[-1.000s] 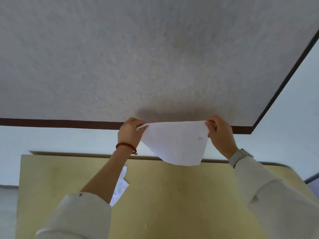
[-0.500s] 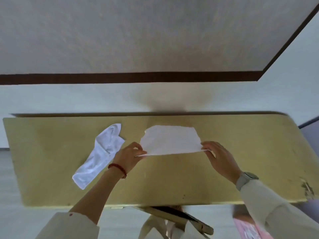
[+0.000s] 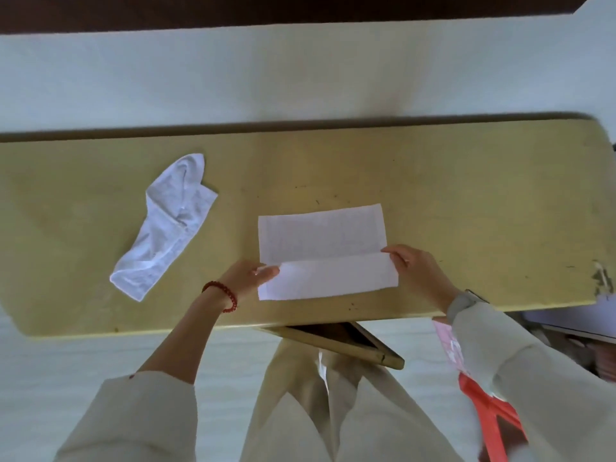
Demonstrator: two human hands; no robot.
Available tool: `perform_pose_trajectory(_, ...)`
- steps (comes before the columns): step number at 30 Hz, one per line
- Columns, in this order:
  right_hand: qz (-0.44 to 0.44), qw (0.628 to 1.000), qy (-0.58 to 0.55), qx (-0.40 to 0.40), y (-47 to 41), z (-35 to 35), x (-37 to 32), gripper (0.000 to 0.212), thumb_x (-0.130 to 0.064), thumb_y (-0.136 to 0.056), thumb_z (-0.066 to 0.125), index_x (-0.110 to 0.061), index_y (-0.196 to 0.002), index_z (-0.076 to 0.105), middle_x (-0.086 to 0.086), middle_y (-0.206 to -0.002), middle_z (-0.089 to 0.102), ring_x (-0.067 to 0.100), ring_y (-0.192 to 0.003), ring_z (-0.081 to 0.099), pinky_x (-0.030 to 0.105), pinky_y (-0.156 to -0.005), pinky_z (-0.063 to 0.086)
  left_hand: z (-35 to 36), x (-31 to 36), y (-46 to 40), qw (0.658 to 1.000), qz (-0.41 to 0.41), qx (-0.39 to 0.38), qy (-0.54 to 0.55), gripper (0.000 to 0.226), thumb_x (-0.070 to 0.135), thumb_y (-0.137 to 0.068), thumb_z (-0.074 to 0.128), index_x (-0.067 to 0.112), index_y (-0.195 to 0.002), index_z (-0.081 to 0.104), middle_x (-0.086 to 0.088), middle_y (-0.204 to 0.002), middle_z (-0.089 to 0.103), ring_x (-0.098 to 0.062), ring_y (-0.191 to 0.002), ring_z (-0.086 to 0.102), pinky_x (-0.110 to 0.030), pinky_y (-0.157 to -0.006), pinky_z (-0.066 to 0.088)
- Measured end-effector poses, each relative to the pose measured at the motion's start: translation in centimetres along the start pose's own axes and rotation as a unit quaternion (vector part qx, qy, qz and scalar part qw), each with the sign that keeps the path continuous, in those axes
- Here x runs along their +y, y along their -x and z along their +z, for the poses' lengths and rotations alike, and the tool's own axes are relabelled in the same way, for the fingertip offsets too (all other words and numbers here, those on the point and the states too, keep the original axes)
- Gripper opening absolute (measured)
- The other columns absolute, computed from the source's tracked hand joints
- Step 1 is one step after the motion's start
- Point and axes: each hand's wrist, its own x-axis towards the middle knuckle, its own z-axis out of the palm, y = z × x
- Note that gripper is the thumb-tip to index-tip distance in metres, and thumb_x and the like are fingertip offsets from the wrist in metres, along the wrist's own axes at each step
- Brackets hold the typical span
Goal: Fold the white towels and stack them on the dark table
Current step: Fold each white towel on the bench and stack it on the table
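A thin white towel (image 3: 321, 240) lies flat on the yellowish table (image 3: 466, 201), with its near part folded over as a band across the front. My left hand (image 3: 248, 275) pinches the left end of that fold. My right hand (image 3: 416, 268) pinches its right end. A second white towel (image 3: 166, 225) lies crumpled and unfolded on the table to the left, apart from both hands.
The table's near edge runs just behind my wrists. A wooden stool or frame (image 3: 343, 341) juts out under the table by my legs. A red and pink object (image 3: 486, 411) sits at the lower right. Pale floor and a dark strip lie beyond the table.
The towel came down from in front of me onto the table and now lies flat with a fold across its near part. The view tilted down, showing my legs.
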Motion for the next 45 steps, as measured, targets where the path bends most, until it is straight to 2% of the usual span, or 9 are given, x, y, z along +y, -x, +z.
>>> perform_pose_trajectory(3,0.009,0.996,-0.066,0.067,-2.4,-0.1,-1.3,0.023,-0.006,-0.093,0.045,-0.006,-0.106,0.063,0.005,-0.100,0.066,0.018,-0.088,0.058,0.022,-0.072,0.041,-0.6,0.9,-1.0,0.994,0.032,0.069,0.075,0.042,0.041,-0.085,0.057,0.014,-0.061,0.036,-0.001,-0.060,0.026,-0.014,-0.058,0.024,-0.021,-0.051,0.018)
perform_pose_trajectory(7,0.016,0.987,-0.109,0.118,-5.4,0.2,-2.3,0.020,-0.005,-0.091,0.046,-0.005,-0.102,0.063,0.000,-0.090,0.060,0.014,-0.080,0.053,0.010,-0.057,0.036,-0.6,1.2,-2.7,0.972,0.057,0.171,0.149,0.046,0.059,-0.059,0.048,0.015,-0.072,0.049,-0.004,-0.069,0.041,-0.012,-0.066,0.035,-0.026,-0.061,0.028)
perform_pose_trajectory(12,0.030,0.984,-0.116,0.135,-8.5,0.9,-2.3,0.022,-0.006,-0.089,0.045,-0.007,-0.100,0.064,-0.002,-0.091,0.060,0.011,-0.081,0.051,0.001,-0.059,0.034,-0.5,1.3,-5.1,0.957,0.046,0.241,0.157,0.040,0.029,-0.080,0.059,0.012,-0.054,0.034,0.005,-0.050,0.025,-0.006,-0.046,0.021,-0.024,-0.050,0.019)
perform_pose_trajectory(15,0.050,0.982,-0.108,0.148,-9.3,1.4,-2.2,0.024,-0.006,-0.088,0.043,-0.008,-0.100,0.065,-0.003,-0.092,0.060,0.009,-0.083,0.050,0.011,-0.062,0.034,-0.4,1.2,-6.3,0.951,0.041,0.273,0.138,0.034,0.016,-0.086,0.057,0.016,-0.056,0.041,0.005,-0.049,0.030,-0.006,-0.042,0.029,-0.017,-0.045,0.022)
perform_pose_trajectory(18,0.061,0.978,-0.107,0.171,-9.7,1.8,-1.9,0.025,-0.004,-0.086,0.043,-0.006,-0.098,0.065,0.003,-0.096,0.063,0.010,-0.083,0.049,0.013,-0.066,0.033,-0.3,1.5,-6.7,0.945,0.043,0.289,0.145,0.011,0.015,-0.088,0.055,0.016,-0.079,0.062,0.009,-0.058,0.050,0.006,-0.049,0.046,-0.005,-0.050,0.034)
perform_pose_trajectory(25,0.053,0.976,-0.104,0.182,-10.0,2.2,-1.4,0.023,0.001,-0.085,0.043,-0.002,-0.094,0.064,0.011,-0.102,0.062,0.009,-0.084,0.047,-0.005,-0.064,0.030,-0.6,1.7,-7.6,0.943,0.033,0.301,0.134,0.019,0.018,-0.091,0.052,0.010,-0.101,0.066,0.005,-0.079,0.059,0.002,-0.065,0.050,-0.011,-0.064,0.041)
perform_pose_trajectory(40,0.068,0.978,-0.087,0.175,-10.5,2.1,-1.6,0.023,0.000,-0.086,0.043,-0.002,-0.095,0.065,0.014,-0.110,0.054,0.010,-0.085,0.044,0.003,-0.068,0.030,0.2,2.5,-8.2,0.939,-0.030,0.340,0.040,0.009,0.026,-0.090,0.048,0.019,-0.084,0.049,0.011,-0.064,0.047,-0.016,-0.070,0.051,-0.027,-0.063,0.039)
perform_pose_trajectory(43,0.069,0.977,-0.094,0.178,-10.5,2.2,-1.6,0.023,0.000,-0.086,0.044,-0.001,-0.098,0.064,0.015,-0.113,0.052,0.013,-0.089,0.045,0.000,-0.069,0.031,0.3,2.9,-8.3,0.931,-0.035,0.358,0.052,0.014,0.028,-0.089,0.051,0.017,-0.096,0.054,0.002,-0.087,0.058,-0.020,-0.077,0.055,-0.029,-0.068,0.042)
perform_pose_trajectory(45,0.031,0.974,-0.045,0.220,-10.1,2.6,-1.6,0.022,-0.002,-0.085,0.047,-0.002,-0.100,0.063,0.016,-0.112,0.052,0.023,-0.094,0.050,0.014,-0.075,0.036,0.7,2.7,-8.1,0.920,-0.003,0.391,0.014,0.027,0.028,-0.088,0.054,0.013,-0.110,0.056,-0.006,-0.110,0.055,-0.022,-0.090,0.055,-0.028,-0.075,0.040)
